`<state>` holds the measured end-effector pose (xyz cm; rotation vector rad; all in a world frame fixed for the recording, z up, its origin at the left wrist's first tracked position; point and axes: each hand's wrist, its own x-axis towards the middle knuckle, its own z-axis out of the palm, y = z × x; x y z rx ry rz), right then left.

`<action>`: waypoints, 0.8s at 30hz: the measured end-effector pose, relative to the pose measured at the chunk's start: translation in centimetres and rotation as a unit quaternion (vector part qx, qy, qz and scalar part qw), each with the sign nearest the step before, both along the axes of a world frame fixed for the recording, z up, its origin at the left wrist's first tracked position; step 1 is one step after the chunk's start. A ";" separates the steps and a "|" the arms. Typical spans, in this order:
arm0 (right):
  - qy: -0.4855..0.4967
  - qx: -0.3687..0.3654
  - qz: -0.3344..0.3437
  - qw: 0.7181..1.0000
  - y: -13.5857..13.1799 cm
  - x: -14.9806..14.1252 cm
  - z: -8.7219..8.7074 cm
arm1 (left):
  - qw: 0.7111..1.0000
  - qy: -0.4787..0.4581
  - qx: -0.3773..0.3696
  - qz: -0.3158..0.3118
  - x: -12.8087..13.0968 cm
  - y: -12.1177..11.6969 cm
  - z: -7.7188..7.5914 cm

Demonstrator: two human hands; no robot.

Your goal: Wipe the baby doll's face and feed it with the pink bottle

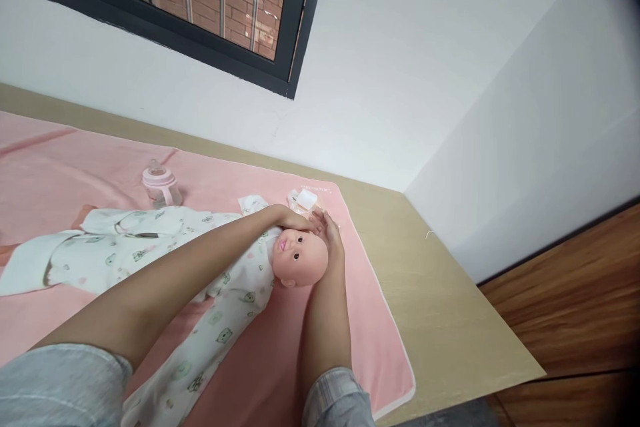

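A bald baby doll (305, 259) lies on its back in a white sleepsuit (175, 230) with small green animal prints. Its head is towards the right and its face is turned to me. My left hand (295, 219) reaches across the doll's chest and lies along the far side of the head, its fingers partly hidden. Around the crown curves my right hand (330, 230), close to the head, with its fingers stretched out beside my left fingertips. Neither hand shows a clear grip on the doll.
A pink blanket (370, 347) covers much of the wooden table (440, 307). A pink-lidded baby bottle (161, 185) stands beyond the doll's body. Behind my hands lies a small white packet (306, 199). A white wall and barred window (225, 7) border the far side.
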<state>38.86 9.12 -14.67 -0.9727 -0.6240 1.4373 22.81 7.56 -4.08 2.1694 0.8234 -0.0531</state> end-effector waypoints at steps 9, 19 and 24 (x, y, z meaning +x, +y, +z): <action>0.038 -0.002 0.023 0.999 0.2 -0.7 -0.5 | 0.997 0.052 -0.055 -0.002 0.7 0.9 -1.1; 0.071 0.066 0.063 0.993 0.5 -0.9 -0.7 | 0.989 -0.066 0.093 0.090 -2.3 0.1 3.1; 0.068 0.127 0.022 0.989 -0.1 -0.5 0.4 | 0.948 -0.225 0.130 0.181 -4.5 -2.9 4.9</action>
